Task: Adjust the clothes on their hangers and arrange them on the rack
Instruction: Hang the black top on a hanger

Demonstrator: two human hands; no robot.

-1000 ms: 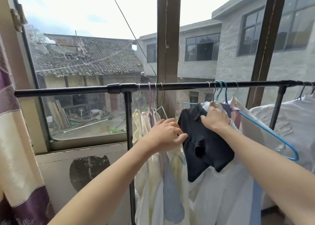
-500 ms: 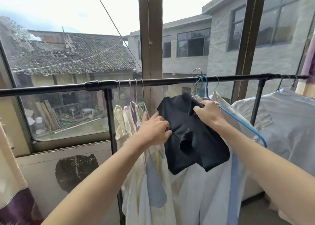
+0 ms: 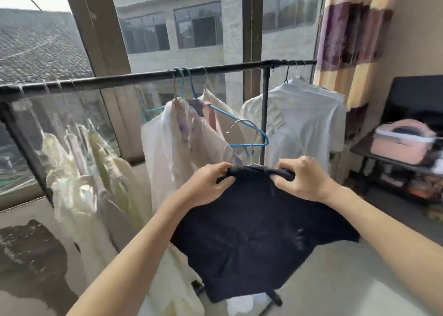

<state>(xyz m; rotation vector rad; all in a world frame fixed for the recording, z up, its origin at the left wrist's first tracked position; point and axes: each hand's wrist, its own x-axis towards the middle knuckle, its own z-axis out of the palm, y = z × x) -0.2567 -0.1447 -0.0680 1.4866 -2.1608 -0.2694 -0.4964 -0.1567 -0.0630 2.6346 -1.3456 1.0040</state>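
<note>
I hold a dark navy T-shirt point(image 3: 254, 234) on a metal wire hanger point(image 3: 249, 136) in front of me, off the black rack rail point(image 3: 134, 79). My left hand point(image 3: 206, 184) grips the shirt's left shoulder and my right hand point(image 3: 304, 179) grips its right shoulder. The hanger's hook sticks up free between my hands. On the rail hang pale yellow garments point(image 3: 88, 172) at left, white and cream shirts point(image 3: 182, 148) on blue hangers point(image 3: 244, 128) in the middle, and a white T-shirt point(image 3: 304, 121) at right.
A rack upright point(image 3: 264, 104) stands behind the held shirt. Window frames and glass lie beyond the rail. A yellow and purple curtain point(image 3: 347, 42) hangs at right, beside a low dark table point(image 3: 359, 149) with a pink case point(image 3: 402, 140).
The navy shirt has come off the rail on its hanger and now hangs lower, nearer me. Both hands moved to its shoulders. The view swung to the right.
</note>
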